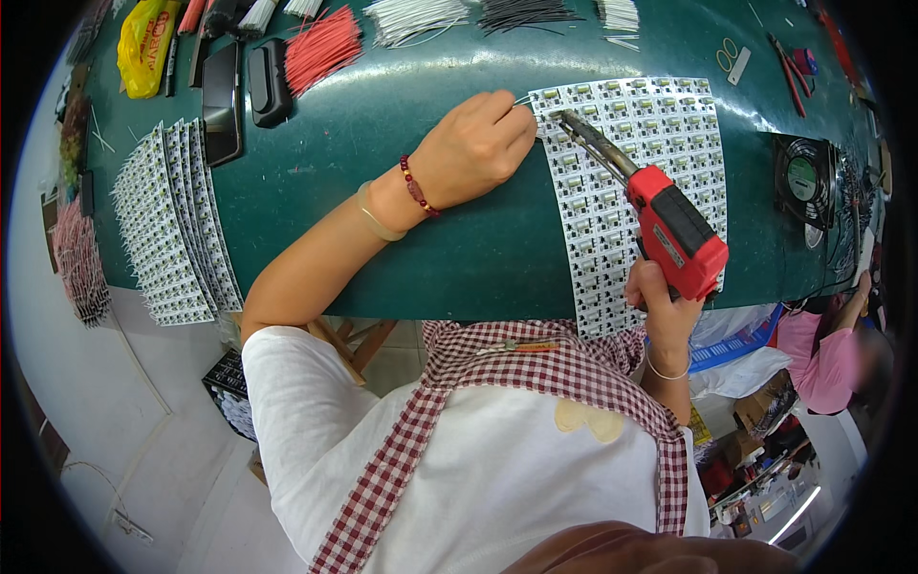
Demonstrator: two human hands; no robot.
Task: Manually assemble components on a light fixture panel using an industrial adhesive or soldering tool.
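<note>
a wide dark green bench [430, 258] fills the scene, and on its right half lies the big one: a tall white panel of printed circuit boards [602, 215], its rows packed with small components, its lower end reaching past the bench's near edge. over at the left, a fanned stack of similar white circuit panels [177, 230]. now the red and black soldering gun [677, 230], slanting across the panel, its dark metal tip at the upper left corner; whether it touches, i can't tell. the left hand [483, 143] is right there too, fingers pinched together just beside that corner. and the right hand [662, 306], wrapped around the gun's grip near the panel's lower right! out right, a black square fan [803, 179]; far left, a crumpled yellow plastic bag [145, 48]. along the far side, a loose bundle of red wires [323, 50], with a black oblong case [270, 83] just beside it. and smallest of all, a thin pale wire [522, 99], poking out at the left fingertips, right by the panel's corner.
</note>
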